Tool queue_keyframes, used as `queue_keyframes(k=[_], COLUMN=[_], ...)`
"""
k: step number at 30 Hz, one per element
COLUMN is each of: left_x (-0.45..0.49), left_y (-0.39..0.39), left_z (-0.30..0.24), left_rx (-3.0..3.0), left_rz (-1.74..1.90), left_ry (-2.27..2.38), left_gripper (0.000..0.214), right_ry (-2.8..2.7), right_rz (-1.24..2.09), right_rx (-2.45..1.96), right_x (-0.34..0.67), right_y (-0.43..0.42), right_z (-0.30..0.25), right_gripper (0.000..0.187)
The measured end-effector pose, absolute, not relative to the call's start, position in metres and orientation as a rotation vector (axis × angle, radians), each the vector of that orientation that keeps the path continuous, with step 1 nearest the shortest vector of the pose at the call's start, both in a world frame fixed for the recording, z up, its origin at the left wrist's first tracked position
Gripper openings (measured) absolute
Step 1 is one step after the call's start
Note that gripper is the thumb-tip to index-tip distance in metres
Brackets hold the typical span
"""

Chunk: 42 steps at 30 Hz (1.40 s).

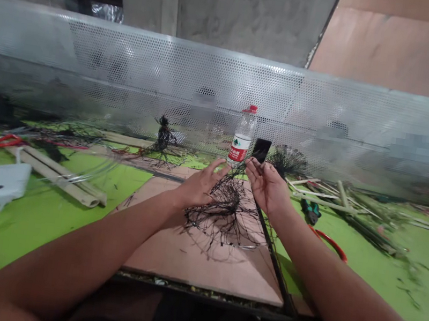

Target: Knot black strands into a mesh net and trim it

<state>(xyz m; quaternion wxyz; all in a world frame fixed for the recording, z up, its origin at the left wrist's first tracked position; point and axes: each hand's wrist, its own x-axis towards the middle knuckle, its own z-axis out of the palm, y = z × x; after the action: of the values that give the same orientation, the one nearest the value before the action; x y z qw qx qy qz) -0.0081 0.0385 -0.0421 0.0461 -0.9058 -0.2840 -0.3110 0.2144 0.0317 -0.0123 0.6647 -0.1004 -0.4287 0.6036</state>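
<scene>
1 left hand point(199, 185): open, fingers spread, just beside the tangle, clamped on nothing.
1 black wiry tangle point(226, 214): lying on a plywood board point(198, 261) between both hands; likely light, springy and snag-prone, best taken at its dense centre.
1 right hand point(267, 188): open, palm up, apart from the left.

A loose tangle of thin black strands point(226, 214), splayed in a rough fan, flat on a pale plywood board point(198, 261). Dense, knotted loops at the centre, thinning to frayed ends, with one narrow tuft reaching toward the board's far edge.
</scene>
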Motion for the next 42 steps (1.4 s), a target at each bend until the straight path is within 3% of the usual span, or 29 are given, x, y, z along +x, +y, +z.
queue_keyframes(k=[3,7,9,13,17,20,26,31,35,42], left_x=[-0.007,-0.001,0.003,0.011,0.02,0.027,0.035,0.04,0.048,0.069], left_y=[0.033,0.028,0.026,0.022,0.023,0.032,0.061,0.069,0.064,0.055], left_z=[-0.032,-0.025,-0.024,-0.02,-0.013,-0.006,0.021,0.038,0.045,0.053], left_rx=[-2.683,-2.662,-2.677,-2.728,-2.884,-3.031,-2.943,-2.796,-2.802,-2.877], left_rz=[-0.761,-0.661,-0.635,-0.474,-0.395,-0.667,-1.957,-2.455,-2.628,-2.517], left_ry=[-0.482,-0.329,-0.328,-0.334,-0.339,-0.473,-1.127,-1.623,-1.842,-1.9], left_gripper=[0.064,0.026,0.022,0.04,0.024,0.022,0.015,0.019,0.016,0.011], right_ry=[-0.958,-0.96,-0.953,-0.903,-0.9,-0.922,-0.976,-0.932,-1.069,-1.372], right_rz=[1.348,1.342,1.343,1.346,1.356,1.358,1.241,0.909,0.995,1.317], right_rx=[-0.218,-0.215,-0.216,-0.22,-0.219,-0.248,-0.467,-0.515,-0.428,-0.708], right_x=[0.216,0.216,0.216,0.218,0.219,0.22,0.234,0.246,0.248,0.229], right_y=[0.035,0.033,0.033,0.036,0.034,0.032,0.03,0.024,0.014,0.009], right_z=[-0.014,-0.015,-0.016,-0.018,-0.019,-0.017,-0.013,-0.002,0.005,-0.009], right_gripper=[0.007,0.006,0.006,0.007,0.008,0.01,0.016,0.014,0.016,0.019])
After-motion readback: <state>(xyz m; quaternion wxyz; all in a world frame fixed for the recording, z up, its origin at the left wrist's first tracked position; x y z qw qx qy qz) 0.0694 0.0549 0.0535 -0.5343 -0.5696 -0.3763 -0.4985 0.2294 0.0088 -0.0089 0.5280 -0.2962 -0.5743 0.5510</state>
